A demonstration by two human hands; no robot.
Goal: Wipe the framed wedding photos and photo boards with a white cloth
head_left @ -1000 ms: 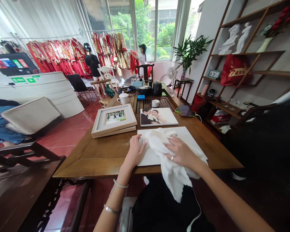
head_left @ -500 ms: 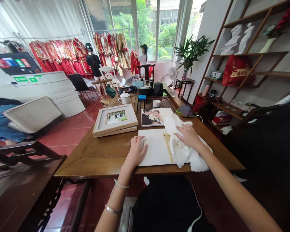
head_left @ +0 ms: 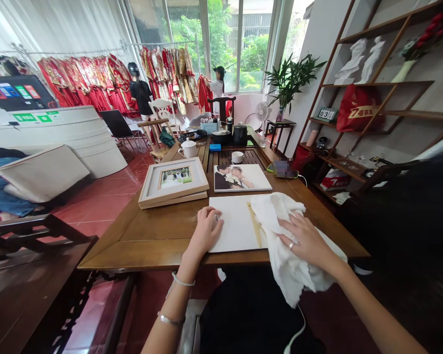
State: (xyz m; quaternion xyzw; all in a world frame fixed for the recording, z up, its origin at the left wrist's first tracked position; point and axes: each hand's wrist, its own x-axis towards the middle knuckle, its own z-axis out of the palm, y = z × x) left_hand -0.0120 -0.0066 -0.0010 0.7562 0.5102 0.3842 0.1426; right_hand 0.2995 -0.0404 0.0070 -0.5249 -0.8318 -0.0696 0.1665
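A thin white panel [head_left: 232,226] lies flat by the near edge of the table, with a pale gold strip [head_left: 254,223] showing on its surface. At its left edge, my left hand [head_left: 208,228] rests with bent fingers and thumb on the panel, holding it down. My right hand [head_left: 304,238] presses and grips a crumpled white cloth [head_left: 276,216]. That cloth covers the panel's right part and hangs over the table's near edge. Just behind the panel is a photo print [head_left: 243,178] of two people.
Stacked wooden picture frames [head_left: 175,179] lie to the left on the wooden table [head_left: 147,248]. Farther back are a lidded white mug [head_left: 187,148], a small white cup [head_left: 237,157] and a dark kettle [head_left: 240,132]. A phone [head_left: 285,168] with a cable lies at the right.
My right hand has drawn the cloth toward me and to the right, uncovering the photo print; the cloth now hangs past the table edge. My left hand stays on the panel.
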